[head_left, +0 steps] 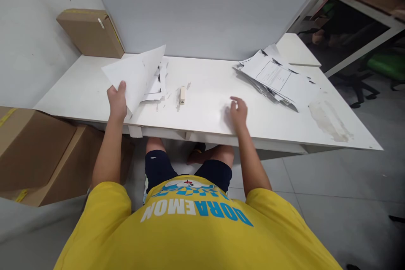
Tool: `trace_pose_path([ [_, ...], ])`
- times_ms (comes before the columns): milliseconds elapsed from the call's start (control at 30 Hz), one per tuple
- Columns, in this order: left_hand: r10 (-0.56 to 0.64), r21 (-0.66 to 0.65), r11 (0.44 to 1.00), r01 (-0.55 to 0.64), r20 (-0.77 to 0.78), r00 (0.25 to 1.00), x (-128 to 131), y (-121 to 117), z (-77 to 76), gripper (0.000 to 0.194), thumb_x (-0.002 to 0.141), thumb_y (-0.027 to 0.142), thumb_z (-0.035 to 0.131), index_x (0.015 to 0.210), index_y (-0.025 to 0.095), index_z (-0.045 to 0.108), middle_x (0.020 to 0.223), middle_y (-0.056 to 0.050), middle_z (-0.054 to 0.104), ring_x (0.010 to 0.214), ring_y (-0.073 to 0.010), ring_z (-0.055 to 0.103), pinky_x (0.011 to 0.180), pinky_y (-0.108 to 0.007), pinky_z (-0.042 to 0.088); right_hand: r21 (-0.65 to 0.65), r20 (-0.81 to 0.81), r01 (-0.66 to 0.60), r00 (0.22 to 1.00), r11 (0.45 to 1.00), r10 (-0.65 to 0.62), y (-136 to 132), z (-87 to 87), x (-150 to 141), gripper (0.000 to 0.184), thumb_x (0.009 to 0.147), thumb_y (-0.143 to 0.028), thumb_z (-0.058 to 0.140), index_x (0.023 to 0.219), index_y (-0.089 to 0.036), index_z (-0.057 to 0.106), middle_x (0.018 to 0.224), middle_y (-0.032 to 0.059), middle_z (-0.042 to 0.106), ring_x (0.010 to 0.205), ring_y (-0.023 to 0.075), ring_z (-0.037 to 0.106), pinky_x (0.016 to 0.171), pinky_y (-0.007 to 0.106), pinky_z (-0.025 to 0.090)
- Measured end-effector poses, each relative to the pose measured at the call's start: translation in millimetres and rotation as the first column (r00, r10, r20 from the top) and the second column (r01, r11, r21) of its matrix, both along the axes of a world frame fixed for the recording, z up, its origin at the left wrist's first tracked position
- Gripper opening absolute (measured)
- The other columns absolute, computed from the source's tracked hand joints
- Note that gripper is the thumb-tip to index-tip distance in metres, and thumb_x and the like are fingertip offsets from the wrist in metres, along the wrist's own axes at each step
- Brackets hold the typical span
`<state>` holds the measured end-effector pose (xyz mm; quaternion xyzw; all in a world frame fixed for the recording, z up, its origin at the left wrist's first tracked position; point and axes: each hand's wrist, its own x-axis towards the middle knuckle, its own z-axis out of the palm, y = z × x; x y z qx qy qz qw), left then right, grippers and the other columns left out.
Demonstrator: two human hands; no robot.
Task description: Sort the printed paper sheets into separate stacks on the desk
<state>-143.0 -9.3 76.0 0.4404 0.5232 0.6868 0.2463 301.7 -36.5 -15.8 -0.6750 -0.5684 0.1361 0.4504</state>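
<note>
Between the thumb and fingers of my left hand (pixel 117 100) is the edge of some white paper sheets (pixel 134 76), lifted and tilted over a paper pile (pixel 155 93) at the left of the desk. How many sheets I grip cannot be made out. My right hand (pixel 238 112) is above the desk's front part with nothing in it, its fingers bent and apart from the thumb. A small cream stapler (pixel 182 95) lies on the desk between the hands. To the right, a messy stack of printed papers (pixel 274 76) is spread at a slant.
The white desk (pixel 202 114) stands against a grey panel. A cardboard box (pixel 90 31) is at its back left corner. Larger cartons (pixel 38 147) stand on the floor at left. A greyish patch (pixel 329 120) marks the desk's right end. A green chair (pixel 387 65) is beyond.
</note>
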Motion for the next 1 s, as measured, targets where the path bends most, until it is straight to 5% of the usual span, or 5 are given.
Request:
trace_pose_path([
  [200, -0.023, -0.08, 0.994, 0.074, 0.503, 0.864, 1, -53, -15.1, 0.039, 0.089, 0.046, 0.059, 0.114, 0.016, 0.063, 0.13, -0.011, 0.066, 0.124, -0.0255, 0.06, 0.108, -0.04, 0.051, 0.001, -0.839, -0.786, 0.336, 0.618, 0.429, -64, 16.8, -180, 0.042, 0.082, -0.058, 0.063, 0.109, -0.027, 0.064, 0.122, 0.0074, 0.069, 0.115, 0.0253, 0.064, 0.096, 0.043, 0.054],
  [367, 0.069, -0.16, 0.987, 0.026, 0.561, 0.825, -8, -93, -60.4, 0.044, 0.092, 0.047, 0.049, 0.123, 0.018, 0.062, 0.133, -0.009, 0.065, 0.13, -0.0245, 0.057, 0.106, -0.037, 0.052, 0.017, -0.981, -0.769, 0.112, 0.638, 0.161, -66, 24.8, -248, 0.04, 0.079, -0.056, 0.071, 0.1, -0.024, 0.06, 0.113, 0.0081, 0.071, 0.112, 0.0219, 0.065, 0.099, 0.038, 0.054],
  [633, 0.265, -0.299, 0.949, -0.105, 0.568, 0.779, -6, -145, -115.7, 0.037, 0.093, 0.031, 0.046, 0.125, 0.021, 0.062, 0.143, -0.007, 0.059, 0.135, -0.02, 0.053, 0.111, -0.033, 0.048, -0.158, -0.899, -0.778, 0.367, 0.609, 0.237, -46, 26.2, -262, 0.025, 0.084, -0.034, 0.066, 0.104, -0.022, 0.056, 0.089, 0.0037, 0.066, 0.086, 0.0194, 0.066, 0.09, 0.04, 0.055],
  [767, 0.175, -0.233, 0.971, -0.049, 0.561, 0.809, 5, -158, -120.1, 0.036, 0.095, 0.041, 0.048, 0.122, 0.025, 0.065, 0.138, -0.005, 0.063, 0.136, -0.0215, 0.051, 0.112, -0.036, 0.048, -0.257, -0.465, -0.669, 0.718, 0.697, 0.518, -59, 25.6, -260, 0.049, 0.087, -0.034, 0.058, 0.132, -0.021, 0.047, 0.118, 0.0131, 0.06, 0.101, 0.029, 0.064, 0.096, 0.05, 0.05],
  [1000, 0.122, -0.227, 0.972, 0.066, 0.719, 0.684, 24, -147, -116.1, 0.031, 0.097, 0.027, 0.052, 0.124, 0.017, 0.063, 0.132, -0.011, 0.067, 0.13, -0.021, 0.058, 0.106, -0.034, 0.052, -0.263, -0.199, -0.53, 0.848, 0.806, 0.492, -3, 33.2, -267, 0.076, 0.085, -0.04, 0.065, 0.143, -0.009, 0.028, 0.136, 0.0256, 0.051, 0.127, 0.0412, 0.05, 0.107, 0.054, 0.04],
])
